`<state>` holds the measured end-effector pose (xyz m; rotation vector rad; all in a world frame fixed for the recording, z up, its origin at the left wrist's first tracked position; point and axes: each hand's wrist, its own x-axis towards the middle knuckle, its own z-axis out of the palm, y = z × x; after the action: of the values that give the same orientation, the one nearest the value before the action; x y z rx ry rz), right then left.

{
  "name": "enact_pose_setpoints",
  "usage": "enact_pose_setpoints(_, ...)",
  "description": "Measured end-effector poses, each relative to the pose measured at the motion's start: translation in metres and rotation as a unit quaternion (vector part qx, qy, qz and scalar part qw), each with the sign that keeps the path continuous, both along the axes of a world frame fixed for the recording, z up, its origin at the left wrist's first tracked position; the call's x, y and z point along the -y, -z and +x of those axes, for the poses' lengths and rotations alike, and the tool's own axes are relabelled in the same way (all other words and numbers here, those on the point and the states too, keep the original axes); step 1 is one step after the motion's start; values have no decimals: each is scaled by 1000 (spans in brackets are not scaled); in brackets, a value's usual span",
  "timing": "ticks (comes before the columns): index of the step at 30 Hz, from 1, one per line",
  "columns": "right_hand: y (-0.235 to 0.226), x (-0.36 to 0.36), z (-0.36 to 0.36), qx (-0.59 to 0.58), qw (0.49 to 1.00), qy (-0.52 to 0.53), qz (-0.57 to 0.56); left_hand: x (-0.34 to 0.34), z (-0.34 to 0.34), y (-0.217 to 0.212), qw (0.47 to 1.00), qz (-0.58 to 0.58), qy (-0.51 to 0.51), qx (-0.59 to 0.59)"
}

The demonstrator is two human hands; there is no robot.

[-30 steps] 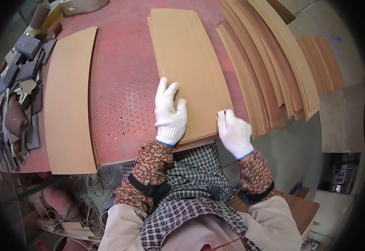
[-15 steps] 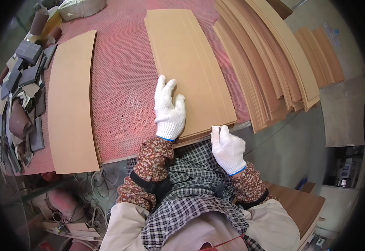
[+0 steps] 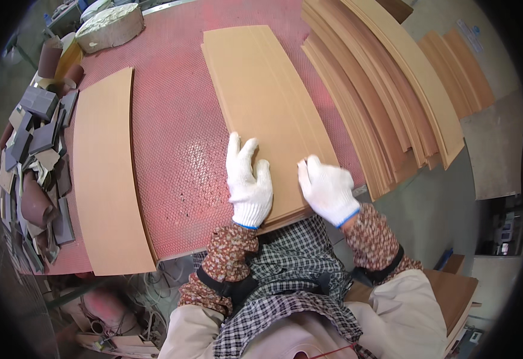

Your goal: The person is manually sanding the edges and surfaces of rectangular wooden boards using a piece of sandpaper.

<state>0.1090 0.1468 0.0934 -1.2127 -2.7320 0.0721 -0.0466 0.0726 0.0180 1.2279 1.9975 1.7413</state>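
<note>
**Squaring the board stack at the near edge**

The stack of thin boards (image 3: 261,113) lies mid-worktop, its long axis running from the near edge away toward the far edge, leaning slightly left. My left hand (image 3: 248,182) presses flat on it, fingers spread; my right hand (image 3: 328,188) curls its fingers on the near right corner. One single board (image 3: 107,173) lies apart by the left edge; many more boards (image 3: 381,90) fan along the right edge, untouched, I judge.
</note>
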Motion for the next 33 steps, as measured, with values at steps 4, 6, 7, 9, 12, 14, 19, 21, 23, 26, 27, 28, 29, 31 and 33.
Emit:
enact_pose_setpoints(4, -4, -59, -53, 27, 1000, 5, 3, 3, 5, -3, 1000, -9, 7, 28)
enact_pose_setpoints(6, -10, -89, -75, 113, 993, -22, 18, 4, 13, 3, 999, -4, 14, 35)
enact_pose_setpoints(7, -9, -104, -82, 113, 993, -20, 25, 5, 19, 2, 1000, -6, 12, 26)
enact_pose_setpoints(9, -1, -128, -96, 128, 991, -7, 31, 16, 34, 7, 999, -1, 15, 32)
enact_pose_setpoints(12, 4, -149, -106, 124, 991, -8, 44, 43, 61, 16, 998, 24, 23, 51)
enact_pose_setpoints(14, 4, -164, -110, 100, 994, 2, 42, 61, 75, 12, 999, 27, 21, 28)
enact_pose_setpoints(19, -2, -188, -131, 39, 999, 5, -3, 102, 116, -5, 1000, -4, -8, 4)
enact_pose_setpoints(21, -3, -194, -141, 31, 999, 18, -34, 114, 130, -13, 1000, -1, -19, 22)
enact_pose_setpoints(23, -6, -196, -153, 33, 998, 15, -50, 128, 139, -24, 999, -23, -32, 8)
enact_pose_setpoints(26, -4, -199, -153, 46, 996, 20, -80, 142, 158, -32, 998, -51, -44, 21)
enact_pose_setpoints(27, -4, -205, -153, 50, 995, 17, -88, 145, 163, -37, 997, -58, -42, 24)
enact_pose_setpoints(28, -5, -209, -154, 52, 994, 10, -94, 146, 169, -40, 997, -64, -44, 24)
enact_pose_setpoints(29, -8, -215, -154, 66, 992, 6, -111, 147, 174, -41, 997, -69, -39, 22)
enact_pose_setpoints(31, -12, -223, -153, 83, 991, -3, -108, 146, 183, -43, 997, -65, -43, 25)
enact_pose_setpoints(33, -14, -225, -151, 94, 991, -4, -90, 143, 186, -43, 997, -60, -47, 28)
